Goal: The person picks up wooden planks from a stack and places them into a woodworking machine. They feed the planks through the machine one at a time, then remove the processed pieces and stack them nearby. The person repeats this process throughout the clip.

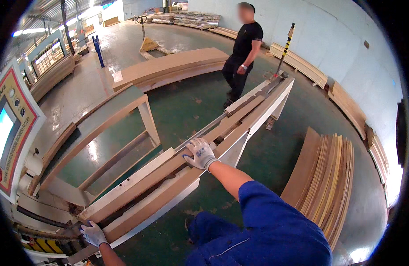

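Note:
A long brown wooden board (138, 184) lies lengthwise on a narrow rail stand (244, 146) that runs from the machine at lower left to the far right. My right hand (201, 153), in a pale knit glove with blue markings, lies across the board about midway, its fingers spread over the top. My left hand (93, 233), gloved the same way, rests at the board's near end beside the machine, fingers stretched forward; its underside is hidden. Along the board, a second brown strip (151, 201) forms the near side of the stand, with a gap between them.
At left stands a control panel (9, 128) with a lit screen. Beyond the board is an open-framed table (111, 111). Wooden sheets (328, 177) lean in a stack at right. A person (244, 48) in black stands beyond; a long board stack (169, 68) and pallet jack (149, 44) lie behind.

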Tool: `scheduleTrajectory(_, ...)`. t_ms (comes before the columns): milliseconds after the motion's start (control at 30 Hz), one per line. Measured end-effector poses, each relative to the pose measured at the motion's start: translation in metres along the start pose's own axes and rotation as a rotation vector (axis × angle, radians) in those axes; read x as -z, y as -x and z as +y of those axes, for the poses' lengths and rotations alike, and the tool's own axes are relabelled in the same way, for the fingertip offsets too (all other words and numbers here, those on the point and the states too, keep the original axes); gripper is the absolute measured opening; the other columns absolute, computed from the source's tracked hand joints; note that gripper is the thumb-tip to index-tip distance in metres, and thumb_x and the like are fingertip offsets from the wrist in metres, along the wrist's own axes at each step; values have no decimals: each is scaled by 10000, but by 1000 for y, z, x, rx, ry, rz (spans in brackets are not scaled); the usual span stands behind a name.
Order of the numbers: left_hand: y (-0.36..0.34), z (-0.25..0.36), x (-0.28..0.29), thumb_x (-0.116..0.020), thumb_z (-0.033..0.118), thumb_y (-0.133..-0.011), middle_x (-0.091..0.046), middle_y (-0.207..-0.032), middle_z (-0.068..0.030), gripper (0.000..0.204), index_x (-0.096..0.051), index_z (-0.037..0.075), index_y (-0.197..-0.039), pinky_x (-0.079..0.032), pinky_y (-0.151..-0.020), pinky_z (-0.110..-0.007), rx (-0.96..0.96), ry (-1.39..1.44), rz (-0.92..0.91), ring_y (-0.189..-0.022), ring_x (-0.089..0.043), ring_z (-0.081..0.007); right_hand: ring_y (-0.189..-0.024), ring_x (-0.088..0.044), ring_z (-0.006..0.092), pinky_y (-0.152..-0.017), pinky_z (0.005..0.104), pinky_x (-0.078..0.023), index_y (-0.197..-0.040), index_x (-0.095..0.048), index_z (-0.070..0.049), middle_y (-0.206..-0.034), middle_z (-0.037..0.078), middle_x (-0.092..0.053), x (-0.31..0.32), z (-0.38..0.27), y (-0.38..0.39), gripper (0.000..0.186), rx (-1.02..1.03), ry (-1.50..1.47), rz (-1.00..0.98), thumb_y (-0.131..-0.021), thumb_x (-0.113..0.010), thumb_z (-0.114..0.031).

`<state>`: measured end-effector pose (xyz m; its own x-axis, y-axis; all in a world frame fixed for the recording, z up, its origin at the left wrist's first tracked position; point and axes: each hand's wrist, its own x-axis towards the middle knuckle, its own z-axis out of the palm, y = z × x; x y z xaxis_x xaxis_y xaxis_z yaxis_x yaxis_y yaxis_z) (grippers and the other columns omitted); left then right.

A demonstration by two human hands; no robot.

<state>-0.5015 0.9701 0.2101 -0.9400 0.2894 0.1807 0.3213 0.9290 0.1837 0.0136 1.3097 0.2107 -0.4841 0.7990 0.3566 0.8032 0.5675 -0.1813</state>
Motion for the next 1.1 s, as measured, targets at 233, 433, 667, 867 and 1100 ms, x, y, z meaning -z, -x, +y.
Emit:
scheduleTrajectory(233,-6,-12,-20,-565,454,-1041,-591,-1391,-286,622,-565,-24,-1439,-535,-1012,-516,-23,-43,38,-1199,-655,-433,-1353,-534,374,-1185,496,-382,-1296,-648,-51,-1399,184,-609,-2,4,0,552,-19,5,-37,-952,-672,-482)
scheduleTrajectory(433,-4,-20,-24,-584,448,-1025,-597,-1394,-294,616,-580,-36,-1405,-534,-1020,-516,-25,-28,120,-1211,-650,-439,-1361,-522,394,-1196,524,-370,-1263,-675,-62,-1388,191,-608,-10,3,-4,534,-33,-51,25,-917,-707,-467)
scheduleTrajectory(667,13,1,-2,-657,446,-946,-688,-1122,-228,467,-701,18,-1128,-552,-894,-552,-78,-65,135,-1006,-693,-420,-1208,-629,416,-1096,512,-477,-1133,-731,-50,-1265,193,-705,9,-4,5,364,41,-44,192,-870,-750,-301)
scheduleTrajectory(867,18,-7,-6,-619,456,-953,-632,-1259,-248,540,-647,-3,-1238,-518,-978,-544,-35,-19,202,-1123,-647,-446,-1297,-551,400,-1122,547,-435,-1188,-711,-58,-1344,206,-624,-8,7,4,452,11,-39,19,-857,-775,-359)
scheduleTrajectory(1100,4,-7,-12,-642,415,-976,-661,-1149,-256,461,-644,-5,-1165,-562,-897,-543,-84,28,65,-1030,-692,-434,-1192,-621,392,-1058,519,-469,-1103,-713,-70,-1193,191,-697,-13,4,-6,392,-2,79,64,-912,-702,-413)
